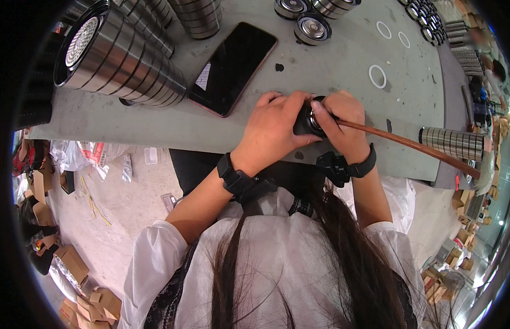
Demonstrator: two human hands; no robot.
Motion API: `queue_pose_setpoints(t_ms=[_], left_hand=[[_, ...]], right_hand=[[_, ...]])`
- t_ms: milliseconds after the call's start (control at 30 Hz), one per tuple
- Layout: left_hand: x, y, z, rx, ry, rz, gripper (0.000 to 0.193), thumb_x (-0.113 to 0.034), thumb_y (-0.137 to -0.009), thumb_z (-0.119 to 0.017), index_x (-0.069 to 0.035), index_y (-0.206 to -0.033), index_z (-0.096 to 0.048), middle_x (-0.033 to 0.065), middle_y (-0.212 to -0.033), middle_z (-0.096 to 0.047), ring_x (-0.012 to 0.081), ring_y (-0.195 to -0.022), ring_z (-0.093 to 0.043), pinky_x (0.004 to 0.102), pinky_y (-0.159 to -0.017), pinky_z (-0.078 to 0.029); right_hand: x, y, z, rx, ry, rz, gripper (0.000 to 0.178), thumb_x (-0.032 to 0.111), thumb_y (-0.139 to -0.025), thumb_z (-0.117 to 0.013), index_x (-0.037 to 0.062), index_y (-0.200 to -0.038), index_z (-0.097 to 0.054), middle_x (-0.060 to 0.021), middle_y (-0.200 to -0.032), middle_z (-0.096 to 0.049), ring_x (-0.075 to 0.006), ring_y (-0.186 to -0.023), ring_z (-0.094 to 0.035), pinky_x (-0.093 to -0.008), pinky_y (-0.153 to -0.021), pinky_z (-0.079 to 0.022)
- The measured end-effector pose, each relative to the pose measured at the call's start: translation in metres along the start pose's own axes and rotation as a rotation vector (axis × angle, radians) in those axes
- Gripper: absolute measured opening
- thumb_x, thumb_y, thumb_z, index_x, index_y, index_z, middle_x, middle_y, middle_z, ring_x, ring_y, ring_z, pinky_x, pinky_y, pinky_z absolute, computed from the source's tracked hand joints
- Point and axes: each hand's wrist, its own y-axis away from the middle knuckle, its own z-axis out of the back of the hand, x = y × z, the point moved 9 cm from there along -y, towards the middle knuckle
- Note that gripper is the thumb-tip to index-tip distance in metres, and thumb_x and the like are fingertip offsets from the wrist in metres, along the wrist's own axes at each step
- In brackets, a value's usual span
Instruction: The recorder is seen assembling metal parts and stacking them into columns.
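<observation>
My left hand (278, 125) is closed around the side of a small round black-and-silver lid (314, 122) near the table's front edge. Across from it, my right hand (345, 125) grips a thin reddish-brown wooden stick (406, 143). The stick's long end slants out to the right past the table edge. Its other end meets the lid, but my right thumb and fingers hide the tip. Both hands press close together over the lid, covering most of it. A black phone (233, 68) lies just beyond my left hand.
Tall stacks of steel lids (126, 60) stand at the left. Loose lids (312, 28) sit at the back, and white rings (377, 77) lie at the right. Another lid stack (451, 143) lies near the right edge. Cardboard boxes (74, 263) are on the floor.
</observation>
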Motion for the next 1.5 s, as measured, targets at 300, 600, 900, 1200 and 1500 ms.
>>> queue_pose_setpoints(t_ms=[300, 600, 900, 1200, 1500], left_hand=[[-0.002, 0.002, 0.000, -0.020, 0.028, -0.057, 0.065, -0.023, -0.061, -0.079, -0.009, -0.120, -0.055, 0.0067, -0.104, -0.064, 0.0241, -0.094, -0.060, 0.0391, -0.092, -0.039], [-0.004, 0.003, -0.001, -0.021, 0.003, -0.033, 0.067, -0.025, -0.061, -0.080, -0.012, -0.122, -0.056, 0.0093, -0.103, -0.065, 0.0257, -0.092, -0.060, 0.0402, -0.095, -0.039], [-0.001, 0.003, -0.002, -0.019, -0.019, -0.037, 0.062, -0.029, -0.061, -0.079, -0.012, -0.117, -0.057, 0.0048, -0.105, -0.065, 0.0213, -0.098, -0.061, 0.0404, -0.093, -0.038], [-0.002, 0.003, -0.001, -0.009, -0.035, -0.019, 0.062, -0.030, -0.061, -0.079, -0.011, -0.116, -0.057, 0.0048, -0.105, -0.065, 0.0209, -0.098, -0.061, 0.0402, -0.093, -0.038], [-0.001, 0.003, -0.001, -0.023, -0.044, -0.028, 0.064, -0.030, -0.059, -0.081, -0.011, -0.115, -0.057, 0.0029, -0.105, -0.065, 0.0191, -0.097, -0.061, 0.0400, -0.093, -0.039]], right_hand=[[0.000, 0.012, -0.002, 0.072, -0.005, -0.034, 0.027, 0.015, -0.079, -0.064, 0.0045, -0.061, -0.047, -0.0117, -0.055, -0.045, -0.0321, -0.052, -0.044, -0.0402, -0.050, -0.032], [0.001, 0.019, 0.006, 0.115, -0.013, -0.171, 0.026, 0.016, -0.082, -0.063, 0.0033, -0.064, -0.049, -0.0134, -0.058, -0.047, -0.0321, -0.054, -0.049, -0.0402, -0.050, -0.036], [-0.016, 0.029, 0.009, 0.136, -0.038, -0.382, 0.025, 0.019, -0.083, -0.063, 0.0008, -0.070, -0.053, -0.0145, -0.061, -0.049, -0.0320, -0.054, -0.047, -0.0375, -0.051, -0.036], [-0.031, 0.034, 0.008, 0.128, -0.156, -0.575, 0.024, 0.017, -0.085, -0.061, -0.0012, -0.073, -0.052, -0.0106, -0.057, -0.043, -0.0173, -0.052, -0.038, -0.0318, -0.050, -0.034], [-0.044, 0.036, 0.013, 0.097, -0.220, -0.743, 0.033, 0.019, -0.088, -0.058, -0.0012, -0.065, -0.046, -0.0033, -0.052, -0.042, -0.0080, -0.053, -0.039, -0.0271, -0.049, -0.033]])
